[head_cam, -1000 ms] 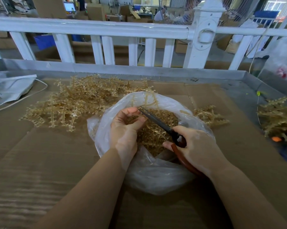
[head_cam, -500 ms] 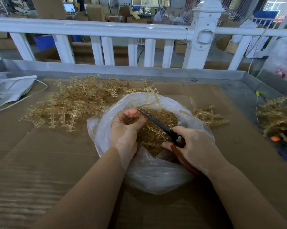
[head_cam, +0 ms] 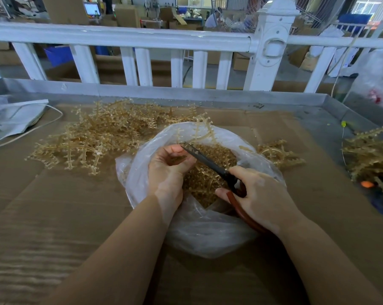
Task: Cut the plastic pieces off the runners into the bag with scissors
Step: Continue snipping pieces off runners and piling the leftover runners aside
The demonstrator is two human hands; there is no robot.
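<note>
Landmark: clear crumpled plastic bag, mouth open, centre of the cardboard-covered table.

Risks:
- Black scissor blades point straight at the left hand, tips right by thumb/forefinger. A hurried snip w/ fingers that close could nick skin.
- Cut happens near bag's far-left rim; a piece flicking off the blade could land outside the bag, on the table.
- Bag is thin and slack, no frame. Blade tips or the dark red-brown scissor handles catching the film could tear it or drag the mouth shut.
- Runner stub in the left hand looks short, so little to hold; could slip mid-cut.

Grip:
- L hand: fingers curled, over bag's mouth, pinching a small tan plastic runner stub. Mostly hidden in the palm, can't tell how many pieces are left on it.
- R hand: at bag's near-right rim, fingers wrapped thru the handles, grasping scissors. Blades look nearly closed, only a sliver of gap if any.

Task things:
- Cut tan plastic pieces heaped inside bag, approx half full.
- Tangled heap of uncut tan runners on the table just beyond-left of bag; smaller tan cluster beyond-right, touching the rim.
- White railing well beyond bag.
</note>
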